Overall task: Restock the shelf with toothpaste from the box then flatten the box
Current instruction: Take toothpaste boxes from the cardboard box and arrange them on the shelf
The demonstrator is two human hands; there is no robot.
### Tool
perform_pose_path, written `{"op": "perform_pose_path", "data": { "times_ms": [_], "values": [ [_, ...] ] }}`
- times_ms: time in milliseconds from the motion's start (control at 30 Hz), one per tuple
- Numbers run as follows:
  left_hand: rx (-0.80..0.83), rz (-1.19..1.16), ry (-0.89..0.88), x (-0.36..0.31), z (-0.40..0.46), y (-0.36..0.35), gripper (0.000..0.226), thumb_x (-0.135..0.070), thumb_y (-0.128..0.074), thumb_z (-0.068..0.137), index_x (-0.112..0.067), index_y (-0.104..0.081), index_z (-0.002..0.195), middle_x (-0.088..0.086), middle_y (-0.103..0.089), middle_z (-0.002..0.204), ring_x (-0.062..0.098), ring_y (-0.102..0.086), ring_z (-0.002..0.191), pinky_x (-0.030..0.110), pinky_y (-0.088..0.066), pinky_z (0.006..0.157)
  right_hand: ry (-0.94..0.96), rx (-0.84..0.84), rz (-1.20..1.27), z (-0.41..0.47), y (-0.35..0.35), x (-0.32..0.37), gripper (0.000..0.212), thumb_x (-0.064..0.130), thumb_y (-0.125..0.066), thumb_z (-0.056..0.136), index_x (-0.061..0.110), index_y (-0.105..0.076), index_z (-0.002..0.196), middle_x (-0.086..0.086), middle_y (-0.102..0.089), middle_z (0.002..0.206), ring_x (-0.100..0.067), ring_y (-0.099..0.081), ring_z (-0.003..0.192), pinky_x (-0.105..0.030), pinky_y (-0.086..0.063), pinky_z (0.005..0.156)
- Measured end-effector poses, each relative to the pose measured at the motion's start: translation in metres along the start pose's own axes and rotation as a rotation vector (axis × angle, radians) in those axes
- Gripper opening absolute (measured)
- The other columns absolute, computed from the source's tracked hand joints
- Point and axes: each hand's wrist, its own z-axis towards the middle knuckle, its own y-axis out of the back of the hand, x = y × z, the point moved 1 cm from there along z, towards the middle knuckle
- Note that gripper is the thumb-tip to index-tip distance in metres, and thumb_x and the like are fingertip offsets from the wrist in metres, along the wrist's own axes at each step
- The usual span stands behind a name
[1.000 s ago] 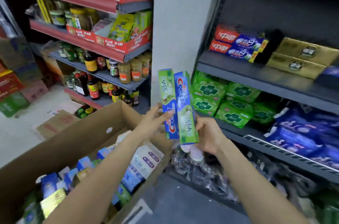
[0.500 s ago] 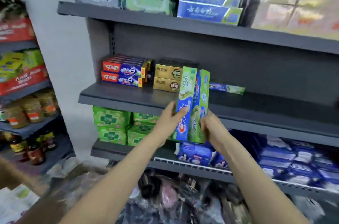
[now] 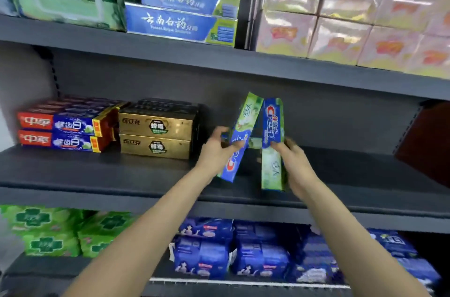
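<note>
Two green-and-blue toothpaste cartons stand on end over the dark middle shelf (image 3: 121, 175). My left hand (image 3: 216, 148) grips the left carton (image 3: 243, 131), which leans to the right at its top. My right hand (image 3: 292, 158) grips the right carton (image 3: 272, 148), which is nearly upright with its lower end near the shelf's front edge. The tops of the two cartons almost touch. The cardboard box is out of view.
On the same shelf to the left lie stacked red-and-blue toothpaste cartons (image 3: 60, 131) and gold cartons (image 3: 155, 136). Blue cartons (image 3: 180, 21) sit on the shelf above, blue packs (image 3: 204, 253) and green packs (image 3: 48, 231) below. A brown object (image 3: 428, 141) stands at the far right.
The view swung from the cardboard box up to the shelf. Both hands carried the two cartons to the middle shelf and drew them apart, one carton in each hand.
</note>
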Motion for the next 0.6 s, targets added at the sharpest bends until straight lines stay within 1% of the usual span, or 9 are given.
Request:
{"op": "perform_pose_path", "data": {
  "times_ms": [67,133,167,200,267,333,467,533,600],
  "values": [
    [0.016,0.045,0.021,0.005,0.025,-0.003,0.049,-0.034,-0.066,0.086,-0.016,-0.049,0.128,0.010,-0.061,0.116,0.027,-0.060,0.102,0.032,-0.052,0.084,0.013,-0.039,0.018,0.021,0.011,0.001,0.008,0.014,-0.054,0.091,0.021,-0.056,0.095,-0.009,-0.069,0.093,-0.030,-0.068,0.084,-0.044,-0.053,0.083],
    [0.061,0.116,0.013,0.009,0.045,-0.005,0.048,-0.031,-0.064,0.089,-0.015,-0.050,0.132,0.009,-0.059,0.117,0.023,-0.059,0.097,0.018,-0.050,0.066,0.039,-0.075,0.034,0.038,0.019,0.003,0.009,0.012,-0.056,0.091,0.020,-0.057,0.089,-0.001,-0.069,0.077,-0.015,-0.067,0.063,-0.029,-0.054,0.065],
    [0.091,0.189,-0.011,0.012,0.053,-0.005,0.048,-0.030,-0.063,0.089,-0.015,-0.050,0.133,0.010,-0.060,0.120,0.023,-0.058,0.100,0.017,-0.048,0.065,0.058,-0.083,0.025,0.045,0.022,0.004,0.008,0.011,-0.056,0.091,0.019,-0.057,0.089,0.002,-0.068,0.074,-0.011,-0.065,0.058,-0.023,-0.053,0.059],
    [0.127,0.278,-0.046,0.014,0.060,-0.006,0.048,-0.030,-0.062,0.090,-0.017,-0.050,0.134,0.010,-0.060,0.124,0.023,-0.058,0.107,0.020,-0.047,0.074,0.077,-0.081,0.001,0.051,0.024,0.005,0.007,0.012,-0.057,0.090,0.018,-0.058,0.093,0.002,-0.068,0.076,-0.010,-0.064,0.060,-0.022,-0.052,0.058],
    [0.220,0.498,-0.121,0.017,0.072,-0.007,0.048,-0.031,-0.060,0.091,-0.022,-0.048,0.136,0.007,-0.057,0.132,0.023,-0.053,0.120,0.027,-0.043,0.095,0.112,-0.071,-0.050,0.063,0.025,0.005,0.014,0.012,-0.058,0.090,0.015,-0.059,0.103,-0.003,-0.066,0.089,-0.015,-0.064,0.071,-0.028,-0.052,0.068],
    [0.293,0.727,-0.204,0.018,0.080,-0.012,0.047,-0.032,-0.057,0.093,-0.028,-0.045,0.139,0.002,-0.049,0.141,0.025,-0.045,0.128,0.040,-0.039,0.104,0.138,-0.084,-0.088,0.074,0.026,0.005,0.016,0.012,-0.060,0.089,0.016,-0.061,0.105,-0.003,-0.065,0.091,-0.019,-0.064,0.076,-0.034,-0.052,0.075],
    [0.341,1.063,-0.295,0.017,0.094,-0.027,0.049,-0.034,-0.048,0.097,-0.033,-0.036,0.144,0.000,-0.030,0.152,0.028,-0.026,0.138,0.048,-0.026,0.109,0.142,-0.048,-0.122,0.091,0.029,0.005,0.018,0.016,-0.061,0.089,0.017,-0.062,0.107,-0.004,-0.069,0.095,-0.021,-0.067,0.082,-0.038,-0.054,0.078],
    [0.363,1.140,-0.294,0.020,0.102,-0.035,0.049,-0.034,-0.045,0.098,-0.034,-0.032,0.145,0.000,-0.026,0.153,0.028,-0.021,0.140,0.050,-0.024,0.110,0.163,-0.027,-0.145,0.096,0.032,0.004,0.020,0.017,-0.062,0.089,0.017,-0.063,0.109,-0.004,-0.069,0.096,-0.019,-0.068,0.083,-0.036,-0.055,0.077],
    [0.356,1.160,-0.294,0.024,0.108,-0.039,0.049,-0.034,-0.045,0.098,-0.033,-0.032,0.145,0.001,-0.028,0.150,0.028,-0.023,0.138,0.051,-0.026,0.109,0.179,-0.016,-0.155,0.099,0.034,0.002,0.019,0.018,-0.062,0.089,0.020,-0.063,0.108,-0.003,-0.070,0.096,-0.017,-0.069,0.083,-0.034,-0.054,0.074]
  ]
}}
